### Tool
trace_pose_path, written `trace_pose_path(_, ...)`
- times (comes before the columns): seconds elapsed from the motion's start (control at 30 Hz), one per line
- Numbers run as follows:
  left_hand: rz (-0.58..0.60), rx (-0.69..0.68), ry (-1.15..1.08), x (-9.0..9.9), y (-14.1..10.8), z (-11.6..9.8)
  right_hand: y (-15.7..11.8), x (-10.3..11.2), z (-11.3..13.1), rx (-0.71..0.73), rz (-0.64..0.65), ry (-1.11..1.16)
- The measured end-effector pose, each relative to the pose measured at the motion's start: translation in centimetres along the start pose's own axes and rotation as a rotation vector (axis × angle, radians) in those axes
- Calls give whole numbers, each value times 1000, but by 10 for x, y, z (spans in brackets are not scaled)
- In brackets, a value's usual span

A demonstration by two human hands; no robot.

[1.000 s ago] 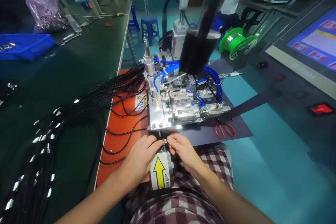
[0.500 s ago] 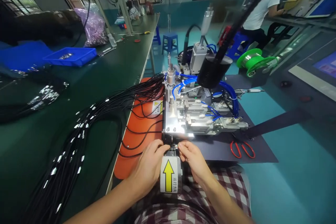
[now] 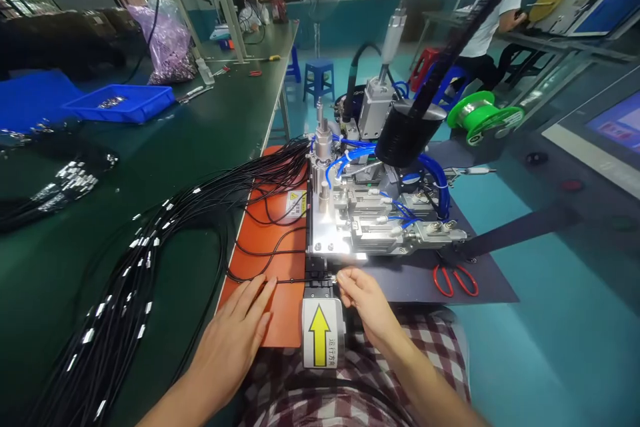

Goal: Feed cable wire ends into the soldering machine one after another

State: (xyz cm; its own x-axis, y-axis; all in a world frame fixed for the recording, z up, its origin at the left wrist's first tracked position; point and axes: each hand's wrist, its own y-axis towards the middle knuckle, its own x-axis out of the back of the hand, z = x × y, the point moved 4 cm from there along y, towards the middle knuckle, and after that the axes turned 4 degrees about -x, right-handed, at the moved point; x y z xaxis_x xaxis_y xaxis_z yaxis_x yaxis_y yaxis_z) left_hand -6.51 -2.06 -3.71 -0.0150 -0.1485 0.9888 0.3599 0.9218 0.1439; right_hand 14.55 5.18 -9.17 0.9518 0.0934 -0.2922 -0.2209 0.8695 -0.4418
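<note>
A thin black cable [image 3: 293, 280] runs across the orange board [image 3: 287, 320] into the near end of the metal machine [image 3: 370, 213]. My left hand [image 3: 237, 327] lies over the board with fingers stretched out, fingertips touching the cable. At the machine's front, my right hand [image 3: 367, 297] pinches the cable's small silvery end between thumb and forefinger; the fingers partly cover it. Just below this spot sits a white label with a yellow arrow [image 3: 319, 333]. Other black cables [image 3: 270, 250] lie across the board into the machine.
A thick bundle of black cables with white tips [image 3: 145, 247] covers the left table. Red-handled scissors [image 3: 455, 280] rest right of the machine. Behind it are a black cylindrical lamp [image 3: 407, 137] and a green wire spool [image 3: 483, 117]. A person [image 3: 493, 20] sits at the back right.
My left hand has let go near the machine front and moved left onto the orange board, its fingers spreading over the cable. The right hand stays pinched at the cable end.
</note>
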Motion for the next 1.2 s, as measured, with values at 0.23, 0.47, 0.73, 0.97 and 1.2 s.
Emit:
trace_pose_path(0.23, -6, 22, 15, 1, -5, -1, -7, 20, -6, -39, -61, 13)
trace_pose_path(0.47, -13, 85, -33, -4, 20, 0, -22, 37, -9, -53, -109, 0)
trace_pose_path(0.73, 76, -4, -129, 20, 34, 20, -32, 45, -11, -91, -114, -129)
trace_pose_path(0.97, 320, -354, 25, 55, -4, 65, -35, 59, -6, -126, -127, -129)
trace_pose_path(1.2, 48, -424, -41, 58, 23, 66, -38, 44, 10, -43, -93, -149)
